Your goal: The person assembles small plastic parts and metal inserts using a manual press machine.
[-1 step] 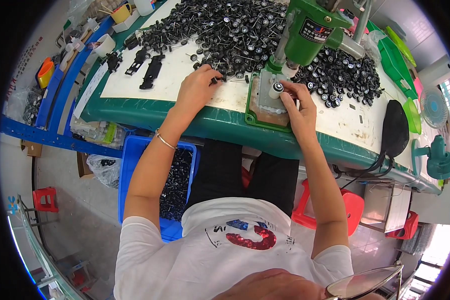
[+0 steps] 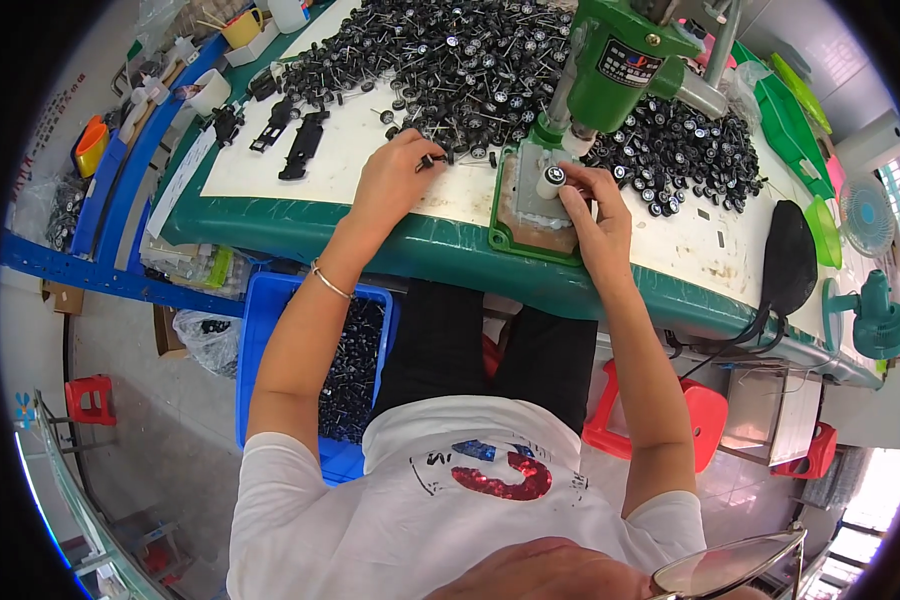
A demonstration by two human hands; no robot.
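My left hand (image 2: 395,178) is at the near edge of the big pile, its fingers closed on a small black toy wheel with an axle (image 2: 427,162). Under the green bench press (image 2: 615,65), a black toy wheel with a silver hub (image 2: 556,174) sits on top of a short white post (image 2: 547,188). My right hand (image 2: 598,205) pinches at the side of that wheel with thumb and fingertips. The post stands on the press's grey base plate (image 2: 530,165), below the press head and apart from it.
Wheels with axles (image 2: 450,60) cover the back of the table; loose wheels (image 2: 680,155) lie right of the press. Black toy chassis parts (image 2: 305,145) lie at left. A blue bin (image 2: 260,350) of small black parts stands below the table. At right are a black pad (image 2: 792,258) and green fan (image 2: 875,315).
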